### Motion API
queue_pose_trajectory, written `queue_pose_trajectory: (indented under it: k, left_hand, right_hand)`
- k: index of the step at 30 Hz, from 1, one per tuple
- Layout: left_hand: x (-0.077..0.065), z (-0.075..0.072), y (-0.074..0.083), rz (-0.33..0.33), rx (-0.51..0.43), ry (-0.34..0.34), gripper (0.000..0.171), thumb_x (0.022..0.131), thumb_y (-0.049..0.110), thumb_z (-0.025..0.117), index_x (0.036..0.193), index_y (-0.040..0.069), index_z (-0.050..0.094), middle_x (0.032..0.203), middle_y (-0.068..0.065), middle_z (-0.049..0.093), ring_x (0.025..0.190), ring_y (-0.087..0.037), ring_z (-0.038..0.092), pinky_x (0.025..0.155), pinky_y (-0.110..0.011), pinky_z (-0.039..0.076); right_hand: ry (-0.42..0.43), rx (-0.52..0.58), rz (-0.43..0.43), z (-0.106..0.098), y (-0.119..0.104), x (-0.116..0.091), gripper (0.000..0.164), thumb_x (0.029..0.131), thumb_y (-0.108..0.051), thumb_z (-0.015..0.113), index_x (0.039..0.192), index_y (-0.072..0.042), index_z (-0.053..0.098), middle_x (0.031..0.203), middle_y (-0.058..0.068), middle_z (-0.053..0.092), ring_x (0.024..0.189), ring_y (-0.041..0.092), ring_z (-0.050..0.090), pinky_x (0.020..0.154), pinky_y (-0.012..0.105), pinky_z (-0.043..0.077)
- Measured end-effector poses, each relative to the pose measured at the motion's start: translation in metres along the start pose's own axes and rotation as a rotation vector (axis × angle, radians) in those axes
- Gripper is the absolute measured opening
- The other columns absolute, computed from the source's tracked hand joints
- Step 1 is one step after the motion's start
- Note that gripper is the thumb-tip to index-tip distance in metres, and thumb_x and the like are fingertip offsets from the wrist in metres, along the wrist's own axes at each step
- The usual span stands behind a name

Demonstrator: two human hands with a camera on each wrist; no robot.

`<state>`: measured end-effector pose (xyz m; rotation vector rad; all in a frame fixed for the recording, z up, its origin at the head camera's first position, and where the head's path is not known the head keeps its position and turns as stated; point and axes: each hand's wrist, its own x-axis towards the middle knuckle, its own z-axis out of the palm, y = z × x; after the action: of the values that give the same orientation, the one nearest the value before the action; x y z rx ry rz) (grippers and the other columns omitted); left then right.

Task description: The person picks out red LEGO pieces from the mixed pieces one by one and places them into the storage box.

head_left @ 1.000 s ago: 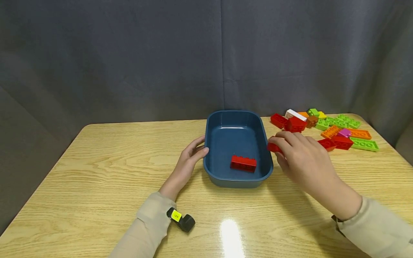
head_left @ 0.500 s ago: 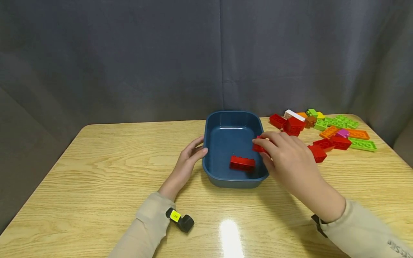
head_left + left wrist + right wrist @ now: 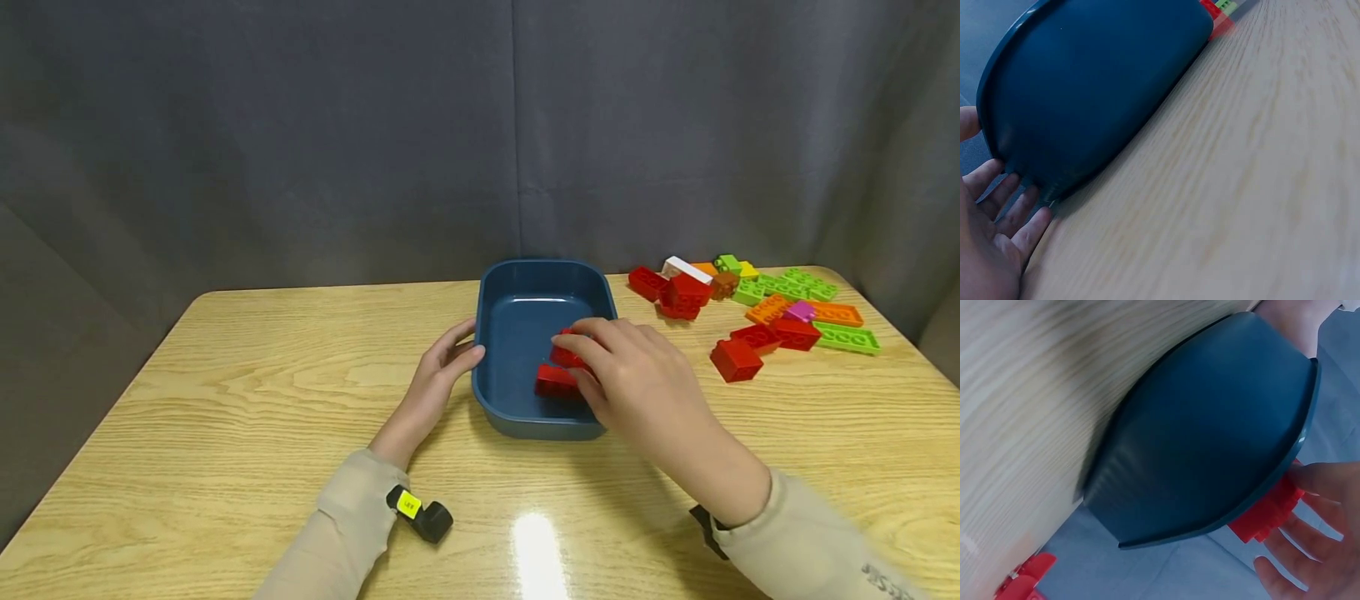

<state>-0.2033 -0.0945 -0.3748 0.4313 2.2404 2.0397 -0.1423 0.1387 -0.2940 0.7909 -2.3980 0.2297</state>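
Note:
Over the dark blue bin (image 3: 517,427), my right hand (image 3: 641,375) pinches a red toy brick (image 3: 566,350) between thumb and fingers. Another red brick (image 3: 555,381) lies on the bin's floor just below, partly covered by the thumb. In the right wrist view, the held red brick (image 3: 1263,512) shows above the bin's rim. My left hand (image 3: 441,362) rests on the bin's left side. In the left wrist view, its fairly straight fingers (image 3: 1025,212) touch the outer wall and its thumb is at the rim.
Several red bricks (image 3: 735,360) lie right of the bin. Behind them are a white brick (image 3: 686,269), green bricks (image 3: 787,286), orange plates (image 3: 836,313) and a purple brick (image 3: 801,311). A grey curtain (image 3: 360,142) hangs behind the wooden table (image 3: 262,400).
My right hand has carried the red brick leftward from beside the bin to above its inside, close to the brick lying there. My left hand has stayed on the bin's side.

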Motion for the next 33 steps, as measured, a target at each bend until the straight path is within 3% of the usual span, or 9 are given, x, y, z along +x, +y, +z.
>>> queue_pose_trajectory:
  k: [9, 23, 33]
  left_hand:
    - [-0.001, 0.001, 0.001, 0.001, -0.004, -0.003, 0.052, 0.096, 0.027, 0.048, 0.144, 0.011, 0.036, 0.152, -0.012, 0.035, 0.132, -0.026, 0.041, 0.114, -0.052, 0.032]
    - [-0.001, 0.000, 0.000, -0.019, -0.007, 0.001, 0.052, 0.095, 0.027, 0.049, 0.144, 0.011, 0.037, 0.150, -0.009, 0.037, 0.130, -0.023, 0.043, 0.114, -0.051, 0.032]
    - [0.000, 0.000, 0.000, -0.013, -0.011, -0.002, 0.053, 0.096, 0.027, 0.049, 0.144, 0.011, 0.036, 0.151, -0.012, 0.036, 0.131, -0.026, 0.042, 0.114, -0.053, 0.031]
  right_hand:
    - [-0.007, 0.017, -0.034, 0.002, -0.008, 0.005, 0.036, 0.073, -0.016, 0.076, 0.108, -0.013, 0.070, 0.106, 0.007, 0.072, 0.089, 0.022, 0.063, 0.074, 0.040, 0.058]
    - [-0.043, 0.050, -0.089, -0.004, -0.014, 0.022, 0.038, 0.072, -0.019, 0.078, 0.109, -0.014, 0.070, 0.108, 0.006, 0.072, 0.094, 0.022, 0.064, 0.077, 0.040, 0.057]
    - [-0.152, 0.038, -0.103, -0.002, -0.014, 0.026, 0.035, 0.073, -0.024, 0.077, 0.107, -0.016, 0.070, 0.102, 0.003, 0.074, 0.088, 0.021, 0.065, 0.075, 0.038, 0.057]
